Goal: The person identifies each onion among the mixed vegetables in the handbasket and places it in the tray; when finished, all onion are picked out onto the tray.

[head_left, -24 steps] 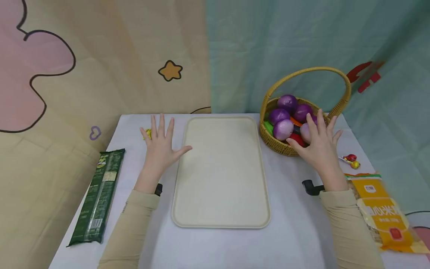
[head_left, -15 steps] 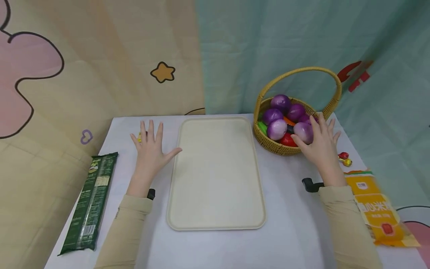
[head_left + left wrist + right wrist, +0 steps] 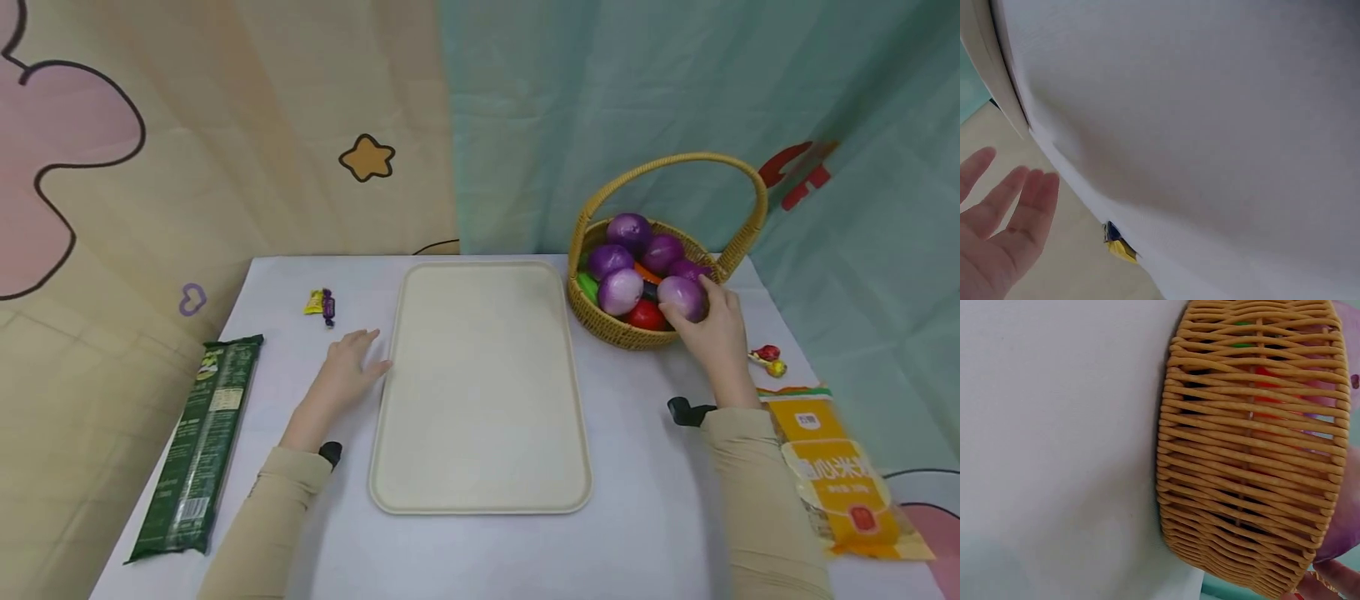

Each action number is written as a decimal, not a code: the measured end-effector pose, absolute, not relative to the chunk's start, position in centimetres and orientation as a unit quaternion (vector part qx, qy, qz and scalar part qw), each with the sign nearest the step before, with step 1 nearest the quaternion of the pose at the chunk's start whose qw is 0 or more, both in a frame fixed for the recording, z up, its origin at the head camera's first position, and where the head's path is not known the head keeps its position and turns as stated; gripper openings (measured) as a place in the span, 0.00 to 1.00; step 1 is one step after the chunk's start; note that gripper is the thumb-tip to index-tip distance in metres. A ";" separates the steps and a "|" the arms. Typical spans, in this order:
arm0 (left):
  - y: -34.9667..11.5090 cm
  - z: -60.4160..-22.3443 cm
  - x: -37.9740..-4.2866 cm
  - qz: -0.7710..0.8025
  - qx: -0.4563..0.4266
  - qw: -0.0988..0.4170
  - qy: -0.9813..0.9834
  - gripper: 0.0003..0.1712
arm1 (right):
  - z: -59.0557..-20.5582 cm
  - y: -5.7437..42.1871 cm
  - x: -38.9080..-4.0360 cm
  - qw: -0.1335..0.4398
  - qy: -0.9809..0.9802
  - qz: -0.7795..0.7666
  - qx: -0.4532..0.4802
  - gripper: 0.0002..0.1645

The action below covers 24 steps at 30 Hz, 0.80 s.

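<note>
The right hand (image 3: 714, 335) pinched an onion (image 3: 681, 297) at four o'clock in the basket (image 3: 619, 335), two o'clock from the tray (image 3: 482, 387). The left hand (image 3: 343, 377), fingers loosely apart, was at the tray's nine o'clock.

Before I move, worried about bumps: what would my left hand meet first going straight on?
Your left hand likely meets the tray at its left rim, or passes over it; height is unclear.

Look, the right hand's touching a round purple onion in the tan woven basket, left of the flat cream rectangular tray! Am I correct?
Almost: the right hand touches a round purple onion, but the tan woven basket stands right of the flat cream rectangular tray; the head view shows it.
</note>
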State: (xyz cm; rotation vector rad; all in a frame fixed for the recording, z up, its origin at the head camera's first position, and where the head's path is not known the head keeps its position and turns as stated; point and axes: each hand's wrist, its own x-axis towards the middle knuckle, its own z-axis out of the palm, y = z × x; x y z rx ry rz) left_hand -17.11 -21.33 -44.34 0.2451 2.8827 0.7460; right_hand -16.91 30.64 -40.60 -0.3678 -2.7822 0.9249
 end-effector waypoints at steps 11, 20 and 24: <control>-21.1 -45.4 -16.9 0.323 0.059 0.181 0.927 0.36 | -41.6 30.0 -17.4 0.102 -0.927 0.327 -0.152 0.47; -20.5 -45.1 -17.5 0.381 0.037 0.225 0.896 0.39 | -38.6 27.8 -16.3 0.149 -0.888 0.410 -0.145 0.46; -20.2 -45.2 -17.2 0.394 0.034 0.228 0.890 0.40 | -37.9 24.7 -16.4 0.146 -0.890 0.420 -0.099 0.43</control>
